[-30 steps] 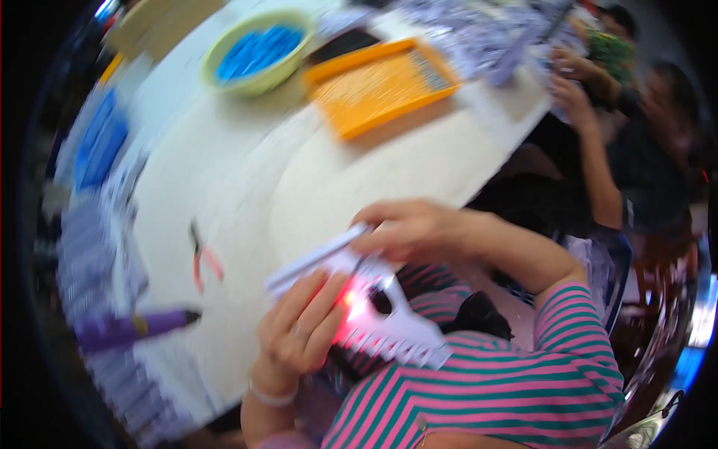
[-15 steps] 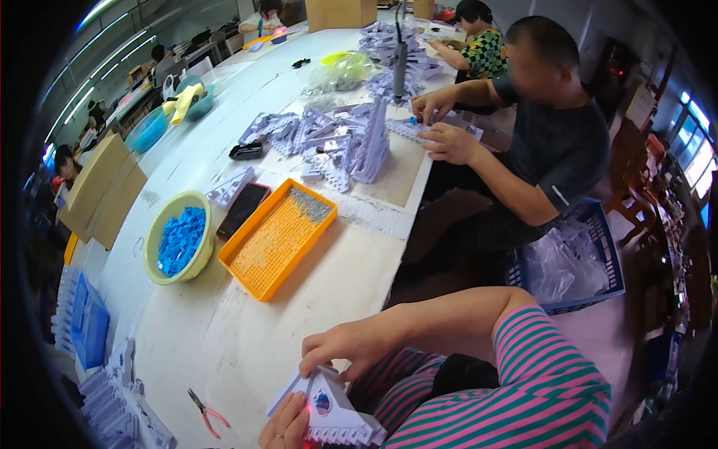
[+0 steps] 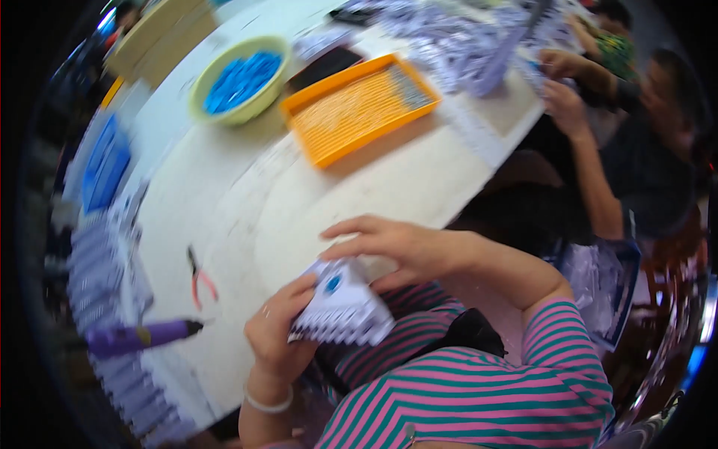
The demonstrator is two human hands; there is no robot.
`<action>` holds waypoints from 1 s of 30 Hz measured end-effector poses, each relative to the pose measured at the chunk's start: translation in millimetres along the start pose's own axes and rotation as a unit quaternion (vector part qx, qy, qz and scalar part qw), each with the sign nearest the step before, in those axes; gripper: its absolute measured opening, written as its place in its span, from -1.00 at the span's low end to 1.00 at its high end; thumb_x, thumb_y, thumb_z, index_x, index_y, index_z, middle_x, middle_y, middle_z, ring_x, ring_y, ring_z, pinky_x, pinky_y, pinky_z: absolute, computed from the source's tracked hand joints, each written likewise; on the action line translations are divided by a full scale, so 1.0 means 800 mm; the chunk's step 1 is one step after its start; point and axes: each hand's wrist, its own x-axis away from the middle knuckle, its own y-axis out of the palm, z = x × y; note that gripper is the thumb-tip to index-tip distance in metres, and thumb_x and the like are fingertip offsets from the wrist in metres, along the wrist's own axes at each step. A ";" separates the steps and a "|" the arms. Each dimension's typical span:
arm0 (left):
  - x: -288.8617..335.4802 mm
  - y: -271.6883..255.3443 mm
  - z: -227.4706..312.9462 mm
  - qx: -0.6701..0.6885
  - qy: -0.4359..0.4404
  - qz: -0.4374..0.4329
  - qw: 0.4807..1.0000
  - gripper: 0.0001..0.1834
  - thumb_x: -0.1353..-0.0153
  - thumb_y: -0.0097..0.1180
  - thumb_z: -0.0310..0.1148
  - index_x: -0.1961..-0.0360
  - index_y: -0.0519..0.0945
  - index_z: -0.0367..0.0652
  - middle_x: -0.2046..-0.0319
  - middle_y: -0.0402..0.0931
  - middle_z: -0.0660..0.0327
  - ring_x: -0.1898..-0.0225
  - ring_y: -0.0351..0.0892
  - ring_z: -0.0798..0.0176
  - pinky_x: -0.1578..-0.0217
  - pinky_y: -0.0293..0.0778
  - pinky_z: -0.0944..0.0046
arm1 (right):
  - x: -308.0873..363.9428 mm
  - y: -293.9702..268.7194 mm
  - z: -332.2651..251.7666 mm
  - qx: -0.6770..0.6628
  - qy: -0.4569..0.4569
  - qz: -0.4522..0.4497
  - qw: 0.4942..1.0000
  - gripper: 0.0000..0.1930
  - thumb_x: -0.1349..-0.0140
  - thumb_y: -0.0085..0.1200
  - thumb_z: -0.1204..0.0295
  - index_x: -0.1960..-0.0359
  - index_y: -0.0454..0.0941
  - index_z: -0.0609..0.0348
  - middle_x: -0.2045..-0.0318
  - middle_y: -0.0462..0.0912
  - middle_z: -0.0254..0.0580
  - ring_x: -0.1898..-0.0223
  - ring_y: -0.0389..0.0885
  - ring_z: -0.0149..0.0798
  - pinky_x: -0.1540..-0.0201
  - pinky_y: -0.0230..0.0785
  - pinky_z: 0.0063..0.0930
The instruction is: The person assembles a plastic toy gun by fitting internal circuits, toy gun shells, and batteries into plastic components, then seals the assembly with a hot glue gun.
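Observation:
My left hand (image 3: 280, 325), with a bracelet on its wrist, grips a pale lavender toothed plastic part (image 3: 344, 314) near my lap. A round hole in that part shows something blue inside. My right hand (image 3: 389, 251) hovers at its upper edge, fingers stretched apart; blur hides whether they touch the part. To the left on the table lie pliers (image 3: 197, 280) with pink-red handles. A purple electric screwdriver (image 3: 142, 337) shows left of my left hand, its dark tip toward the table middle.
A yellow-green bowl (image 3: 198, 93) of blue pieces stands beside an orange tray (image 3: 359, 141) holding small metal pieces. Stacked lavender parts (image 3: 112, 284) line the left edge near a blue basket (image 3: 105, 165). At right, a co-worker's hands (image 3: 565, 97) work by a parts pile (image 3: 479, 45).
The view has swung, so table items sit higher and farther right. My right hand's fingers have lifted and spread from the part. The purple screwdriver has come into view.

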 end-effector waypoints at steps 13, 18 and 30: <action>0.002 -0.027 -0.003 0.134 -0.347 0.026 0.928 -0.58 -0.10 0.45 -0.53 0.01 0.61 -0.30 0.15 0.73 0.14 0.18 0.71 0.37 0.16 0.62 0.36 | -0.040 0.016 0.003 -0.067 0.039 0.072 0.994 -0.39 -0.23 0.39 0.43 -0.31 0.46 0.24 -0.16 0.60 -0.12 -0.23 0.54 -0.20 -0.32 0.36 -0.25; -0.015 -0.032 -0.015 0.372 -0.513 0.001 0.773 -0.51 -0.09 0.45 -0.46 -0.03 0.60 -0.42 0.17 0.71 0.11 0.18 0.70 0.33 0.10 0.60 0.36 | -0.076 0.017 0.010 -0.275 0.177 0.080 0.942 -0.41 -0.34 0.30 0.33 -0.33 0.41 0.34 -0.11 0.62 -0.11 -0.13 0.60 -0.29 -0.20 0.46 -0.38; -0.011 -0.036 -0.049 0.382 -0.581 -0.097 0.713 -0.48 -0.10 0.44 -0.37 -0.06 0.61 -0.43 0.13 0.71 0.07 0.18 0.73 0.27 0.05 0.61 0.32 | -0.144 0.014 0.040 -0.252 0.337 0.059 0.905 -0.50 -0.29 0.35 0.12 0.00 0.62 0.36 0.26 0.72 -0.17 0.33 0.65 -0.42 0.24 0.52 -0.60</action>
